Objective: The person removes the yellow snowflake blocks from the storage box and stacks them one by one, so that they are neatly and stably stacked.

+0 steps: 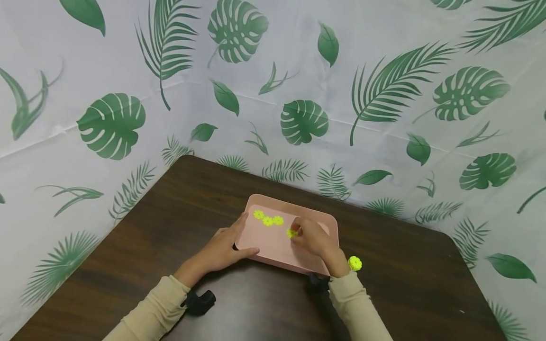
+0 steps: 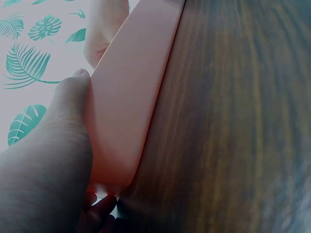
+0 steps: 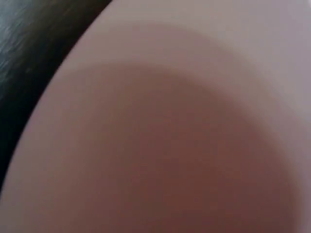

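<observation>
Yellow flowers (image 1: 267, 221), 3 in all, are lying in the tray (image 1: 266, 239) between the hands. The right hand (image 1: 314, 237) is pinching 1 bloom (image 1: 291, 233); the left hand (image 1: 221, 247), thumb and fingers spreading wide, is gripping the tray's corner. Another piece (image 1: 355, 263) is sitting right of the right wrist. Keeping the tray steady and the pinch light is probably working best.

Room over tray (image 1: 270, 240) between left grip (image 1: 222, 247) and right grip (image 1: 313, 238) — three flowers (image 1: 267, 221) beyond
</observation>
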### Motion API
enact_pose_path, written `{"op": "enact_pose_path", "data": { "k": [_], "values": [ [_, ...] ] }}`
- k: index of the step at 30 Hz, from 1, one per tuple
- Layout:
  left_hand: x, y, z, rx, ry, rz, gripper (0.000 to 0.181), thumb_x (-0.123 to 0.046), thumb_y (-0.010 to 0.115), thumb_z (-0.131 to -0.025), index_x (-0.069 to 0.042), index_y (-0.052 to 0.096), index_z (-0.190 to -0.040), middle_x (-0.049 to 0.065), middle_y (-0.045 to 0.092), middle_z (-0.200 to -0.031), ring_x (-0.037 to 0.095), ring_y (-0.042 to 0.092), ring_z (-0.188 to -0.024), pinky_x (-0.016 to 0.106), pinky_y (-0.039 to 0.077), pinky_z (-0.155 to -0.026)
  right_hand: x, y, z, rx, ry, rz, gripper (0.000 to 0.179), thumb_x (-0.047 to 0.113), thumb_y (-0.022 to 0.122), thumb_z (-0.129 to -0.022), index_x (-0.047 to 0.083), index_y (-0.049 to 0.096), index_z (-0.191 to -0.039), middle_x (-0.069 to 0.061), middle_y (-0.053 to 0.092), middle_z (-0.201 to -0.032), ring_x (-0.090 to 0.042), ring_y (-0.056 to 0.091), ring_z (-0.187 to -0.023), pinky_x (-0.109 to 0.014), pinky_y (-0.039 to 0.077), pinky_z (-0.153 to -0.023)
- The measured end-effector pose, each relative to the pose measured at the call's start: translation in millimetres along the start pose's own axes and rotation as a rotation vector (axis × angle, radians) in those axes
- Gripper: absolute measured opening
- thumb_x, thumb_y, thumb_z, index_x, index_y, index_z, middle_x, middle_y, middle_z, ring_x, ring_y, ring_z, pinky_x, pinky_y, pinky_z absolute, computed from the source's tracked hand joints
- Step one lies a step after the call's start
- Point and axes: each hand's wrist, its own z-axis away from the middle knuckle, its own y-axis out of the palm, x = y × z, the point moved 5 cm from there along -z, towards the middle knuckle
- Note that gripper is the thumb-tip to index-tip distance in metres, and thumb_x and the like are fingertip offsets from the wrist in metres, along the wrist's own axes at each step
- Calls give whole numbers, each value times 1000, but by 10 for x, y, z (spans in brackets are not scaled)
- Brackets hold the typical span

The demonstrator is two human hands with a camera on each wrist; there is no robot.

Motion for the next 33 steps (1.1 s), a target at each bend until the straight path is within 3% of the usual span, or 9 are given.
{"op": "enact_pose_path", "data": {
  "k": [4, 8, 11, 15, 20, 25, 33],
  "values": [
    [-13, -8, 2, 1, -3, -9, 107, -60, 69, -93, -6, 13, -166, 11, 18, -171, 33, 35, -151, 59, 23, -118, 6, -12, -6, 4, -22, -3, 24, 2, 82, -87, -2, 73, -109, -10, 69, -97, -24, 63, -86, -40, 58, -84],
    [-19, -9, 7, 0, -2, -17, 106, -60, 69, -93, -6, 13, -166, 12, 18, -171, 34, 34, -151, 59, 23, -118, -4, -8, -4, 35, -19, -11, 19, 6, 83, -87, -1, 75, -102, -9, 68, -93, -22, 61, -83, -39, 57, -82],
    [-19, -11, 11, -3, -3, -19, 105, -59, 69, -93, -6, 14, -166, 13, 19, -170, 35, 34, -151, 59, 23, -118, -19, -1, 9, 44, 19, -44, 22, 9, 85, -86, 3, 68, -99, -6, 65, -88, -20, 58, -81, -37, 56, -81],
    [-15, -9, 7, -1, -7, -23, 105, -58, 69, -93, -7, 14, -166, 14, 19, -170, 36, 34, -151, 59, 22, -119, -2, 7, 32, 18, 7, -51, 28, 7, 84, -86, 7, 63, -105, -5, 65, -88, -19, 59, -80, -37, 57, -81],
    [-18, 8, -12, 4, -7, -28, 105, -60, 69, -93, -8, 14, -166, 13, 19, -170, 35, 34, -151, 59, 22, -119, 26, -16, 66, -32, -31, -31, 29, 1, 82, -87, 7, 72, -114, -5, 69, -93, -18, 62, -83, -38, 57, -84],
    [-27, 32, -24, 3, 7, -32, 105, -60, 68, -93, -8, 14, -167, 13, 20, -170, 34, 34, -151, 60, 23, -118, 25, -41, 95, -24, -55, -17, 31, 0, 82, -86, 3, 77, -116, -4, 70, -92, -17, 58, -79, -35, 56, -79],
    [0, 32, -4, 3, -1, -31, 105, -61, 67, -94, -9, 13, -167, 14, 20, -170, 36, 34, -151, 60, 21, -119, 33, -30, 72, -3, -60, -24, 23, 13, 87, -85, 6, 77, -104, 0, 70, -87, -15, 60, -78, -31, 55, -74]
  ]
}}
